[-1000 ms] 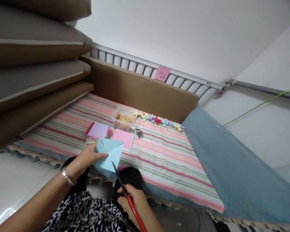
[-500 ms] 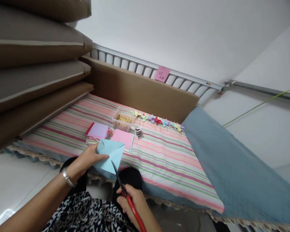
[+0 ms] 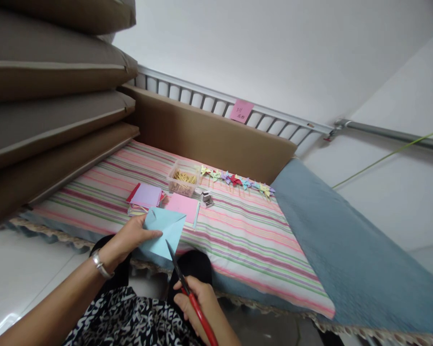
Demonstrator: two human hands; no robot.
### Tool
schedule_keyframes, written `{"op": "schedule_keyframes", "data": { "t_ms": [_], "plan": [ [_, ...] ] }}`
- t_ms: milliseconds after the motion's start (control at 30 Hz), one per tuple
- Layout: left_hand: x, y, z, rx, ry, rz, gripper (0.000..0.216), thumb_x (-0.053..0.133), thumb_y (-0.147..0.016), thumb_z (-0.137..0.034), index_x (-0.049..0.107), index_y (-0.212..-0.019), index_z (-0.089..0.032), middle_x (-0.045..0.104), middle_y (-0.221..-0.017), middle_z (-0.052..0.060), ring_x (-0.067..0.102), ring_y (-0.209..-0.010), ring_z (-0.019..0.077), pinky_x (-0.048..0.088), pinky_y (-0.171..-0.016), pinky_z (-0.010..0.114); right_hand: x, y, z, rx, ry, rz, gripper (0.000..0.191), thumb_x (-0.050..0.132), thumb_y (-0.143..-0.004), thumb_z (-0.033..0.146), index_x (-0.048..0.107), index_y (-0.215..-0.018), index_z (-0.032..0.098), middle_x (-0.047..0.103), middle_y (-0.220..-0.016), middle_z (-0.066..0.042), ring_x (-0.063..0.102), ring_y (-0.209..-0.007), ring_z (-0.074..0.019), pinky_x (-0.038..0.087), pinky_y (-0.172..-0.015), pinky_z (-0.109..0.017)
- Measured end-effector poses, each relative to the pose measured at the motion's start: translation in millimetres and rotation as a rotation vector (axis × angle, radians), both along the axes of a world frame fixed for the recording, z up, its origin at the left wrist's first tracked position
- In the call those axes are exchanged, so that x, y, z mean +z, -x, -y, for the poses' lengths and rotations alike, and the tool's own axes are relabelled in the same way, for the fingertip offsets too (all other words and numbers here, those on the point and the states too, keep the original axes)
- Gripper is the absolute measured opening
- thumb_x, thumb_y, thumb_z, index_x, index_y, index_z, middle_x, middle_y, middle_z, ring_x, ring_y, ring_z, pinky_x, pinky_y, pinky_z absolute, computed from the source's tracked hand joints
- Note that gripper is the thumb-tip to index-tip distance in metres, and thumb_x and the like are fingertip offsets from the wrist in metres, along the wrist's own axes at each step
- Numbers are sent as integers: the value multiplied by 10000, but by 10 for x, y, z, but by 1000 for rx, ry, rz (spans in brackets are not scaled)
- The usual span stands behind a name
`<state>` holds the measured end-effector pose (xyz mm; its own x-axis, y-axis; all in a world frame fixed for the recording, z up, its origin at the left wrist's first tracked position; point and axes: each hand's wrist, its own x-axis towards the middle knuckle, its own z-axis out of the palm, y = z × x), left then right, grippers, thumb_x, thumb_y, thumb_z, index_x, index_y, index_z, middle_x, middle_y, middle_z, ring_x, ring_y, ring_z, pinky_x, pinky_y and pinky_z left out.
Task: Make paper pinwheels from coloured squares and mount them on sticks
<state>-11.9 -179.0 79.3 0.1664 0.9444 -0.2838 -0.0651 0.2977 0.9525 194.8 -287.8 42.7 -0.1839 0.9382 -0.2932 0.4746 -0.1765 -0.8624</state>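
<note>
A square of light blue paper (image 3: 170, 227) is pinched between the thumb and fingers of my left hand (image 3: 139, 234), with slits or creases running in from its corners. My right hand (image 3: 198, 302) grips a pair of scissors (image 3: 198, 310) with red handles and dark blades. The blade tips lie over the lower right part of the paper, near its bottom corner. Just beyond the paper are a stack of coloured paper (image 3: 146, 195) with a lilac sheet on top and a pile with a pink sheet (image 3: 185, 205) uppermost.
A clear plastic box (image 3: 184, 179) of thin wooden sticks stands behind the papers, beside a small open box (image 3: 207, 198). Several paper pinwheels (image 3: 235, 179) lie in a row along a brown board (image 3: 209, 134). Stacked cushions (image 3: 57, 120) rise at the left above the striped cloth (image 3: 252, 250).
</note>
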Motion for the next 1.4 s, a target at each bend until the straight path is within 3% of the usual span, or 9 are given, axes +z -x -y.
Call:
{"op": "schedule_keyframes", "data": {
  "t_ms": [233,500,900,1067,1200,1300,1400],
  "plan": [
    [5,0,-3,3,-12,-13,425,816,-474,-281,643,-832,-131,689,-653,0,601,-560,164,449,-558,253,-51,-1,-20,2,8,15,190,614,-745,286,677,-876,163,414,-471,64,328,-463,-74,267,-455,-192],
    [3,-3,3,9,-12,-10,423,817,-463,-291,647,-817,-135,691,-651,1,605,-561,172,452,-557,258,-77,22,-18,-25,-4,38,172,630,-725,269,680,-842,153,448,-475,54,397,-461,-80,297,-454,-184],
    [-4,-7,-2,23,-7,-19,425,819,-442,-292,650,-800,-138,685,-643,2,603,-558,180,444,-549,260,97,8,10,10,-28,12,201,602,-768,316,674,-865,155,505,-523,35,463,-504,-99,356,-491,-183],
    [-2,14,-23,35,-14,-26,432,809,-471,-269,646,-843,-124,688,-650,3,601,-562,169,448,-554,253,-4,-36,47,50,-86,84,187,599,-757,264,677,-912,194,536,-571,33,478,-520,-99,372,-514,-176],
    [9,129,-75,58,-22,-32,417,805,-479,-267,649,-835,-118,698,-675,16,615,-581,180,463,-573,266,-131,-150,129,90,-26,79,284,487,-804,189,623,-1052,221,554,-577,38,478,-454,-91,366,-473,-176],
    [-6,224,-107,41,-24,-46,406,802,-481,-259,653,-831,-119,701,-685,21,628,-594,192,469,-577,272,-215,-295,146,96,-85,60,287,497,-796,189,610,-1058,215,633,-716,-6,572,-598,-125,433,-583,-207],
    [-57,228,-92,-63,-1,-52,381,788,-502,-249,658,-837,-123,709,-698,28,640,-607,200,477,-587,275,-253,-429,67,-8,-132,19,359,570,-744,204,575,-1103,198,650,-825,-38,595,-658,-145,466,-637,-245]
  ]
}}
